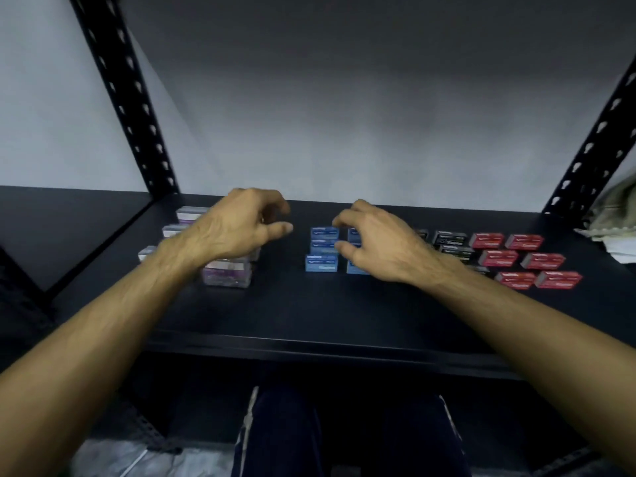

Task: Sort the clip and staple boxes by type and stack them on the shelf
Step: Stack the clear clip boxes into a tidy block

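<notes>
On the dark shelf [309, 311] the boxes lie grouped by colour. Clear purple clip boxes [225, 275] sit at the left, partly hidden under my left hand [237, 228]. Blue staple boxes [321, 251] stand in the middle in short stacks. Black boxes [451, 239] and several red boxes [523, 259] lie to the right. My left hand hovers above the purple boxes with loosely curled fingers and holds nothing. Over the right-hand blue stack hangs my right hand [378, 242], fingers bent down near the boxes; I see no grip on any box.
Black perforated uprights [120, 94] [599, 142] frame the shelf at left and right. A pale crumpled cloth [616, 218] lies at the far right edge. A grey wall stands behind. Below the shelf's front edge are my legs in dark trousers [344, 435].
</notes>
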The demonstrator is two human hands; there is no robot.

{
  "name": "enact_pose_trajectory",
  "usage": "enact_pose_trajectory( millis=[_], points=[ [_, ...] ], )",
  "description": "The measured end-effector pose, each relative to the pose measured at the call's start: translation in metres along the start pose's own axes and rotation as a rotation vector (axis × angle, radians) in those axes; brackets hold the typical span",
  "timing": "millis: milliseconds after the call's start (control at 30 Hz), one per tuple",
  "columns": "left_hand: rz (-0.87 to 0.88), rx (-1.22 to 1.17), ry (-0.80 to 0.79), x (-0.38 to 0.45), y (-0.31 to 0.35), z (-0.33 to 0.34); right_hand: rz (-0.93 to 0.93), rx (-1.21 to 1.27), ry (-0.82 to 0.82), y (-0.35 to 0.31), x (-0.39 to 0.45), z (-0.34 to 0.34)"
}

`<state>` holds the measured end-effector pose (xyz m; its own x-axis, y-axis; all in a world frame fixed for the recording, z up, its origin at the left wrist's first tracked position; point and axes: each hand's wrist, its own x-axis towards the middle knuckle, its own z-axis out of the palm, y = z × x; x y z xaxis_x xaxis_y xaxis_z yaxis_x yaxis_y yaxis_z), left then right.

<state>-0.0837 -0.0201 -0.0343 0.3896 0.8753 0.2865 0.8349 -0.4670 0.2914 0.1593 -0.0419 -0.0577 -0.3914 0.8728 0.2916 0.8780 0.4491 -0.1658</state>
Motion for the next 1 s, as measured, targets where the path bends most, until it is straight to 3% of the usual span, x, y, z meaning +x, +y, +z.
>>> enact_pose_trajectory(
  millis=[333,533,1000],
  points=[
    [-0.322,0.029,-0.065,-0.070,-0.128,-0.068,-0.173,0.100,-0.068,-0.099,0.038,0.033],
    [-0.241,-0.080,-0.189,-0.094,-0.149,-0.055,-0.225,0.095,-0.061,-0.130,0.053,0.061],
    [-0.180,-0.230,-0.125,-0.090,-0.153,-0.029,-0.140,0.113,-0.019,-0.137,0.051,0.074]
  ],
)
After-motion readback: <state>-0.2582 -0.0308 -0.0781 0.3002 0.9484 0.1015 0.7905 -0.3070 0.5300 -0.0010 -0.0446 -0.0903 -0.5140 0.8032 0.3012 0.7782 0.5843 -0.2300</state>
